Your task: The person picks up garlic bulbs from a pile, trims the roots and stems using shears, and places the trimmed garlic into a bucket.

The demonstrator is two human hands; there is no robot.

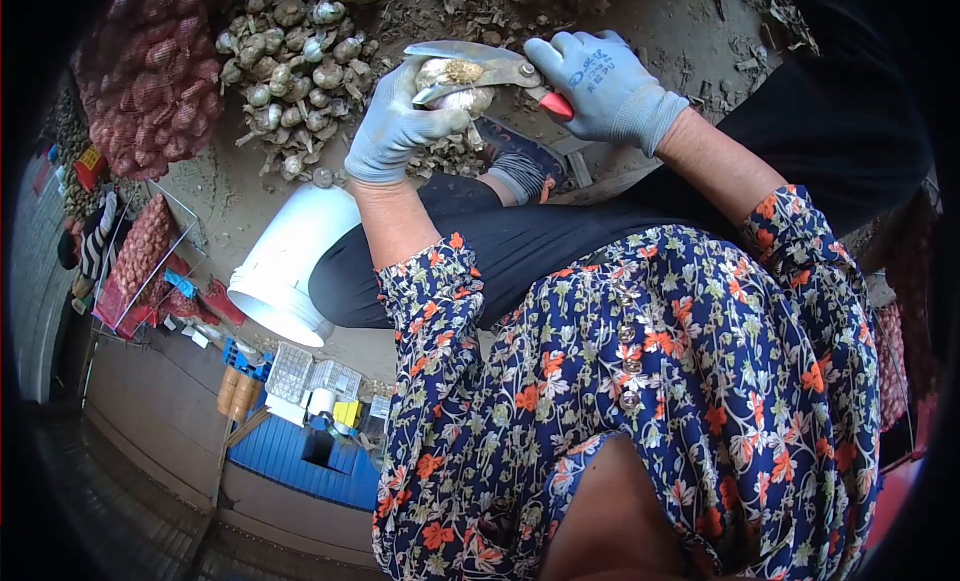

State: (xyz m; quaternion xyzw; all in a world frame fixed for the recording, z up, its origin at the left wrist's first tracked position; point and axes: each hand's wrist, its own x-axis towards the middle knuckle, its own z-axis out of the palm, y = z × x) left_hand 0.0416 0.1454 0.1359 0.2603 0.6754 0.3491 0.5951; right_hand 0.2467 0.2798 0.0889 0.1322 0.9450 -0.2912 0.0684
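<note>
My left hand (390,126), in a pale grey work glove, is closed around garlic bulbs (468,101) with whitish skin and a brown, rooty end. My right hand (605,91), gloved the same way, grips pruning shears (510,74) by their red handles. The shears' blades are parted, one above and one across the garlic beside my left fingers. How many bulbs I hold is hard to make out. Beyond my left hand lies a large heap of garlic (300,76) with short stems on the dirt floor.
By my leg, a white bucket (290,251) lies tilted, its opening towards the lower left. A full red mesh sack (150,81) stands at upper left, with another sack (145,246) below it. Plastic crates (290,371) are further off. My shoe (525,151) is beneath the hands.
</note>
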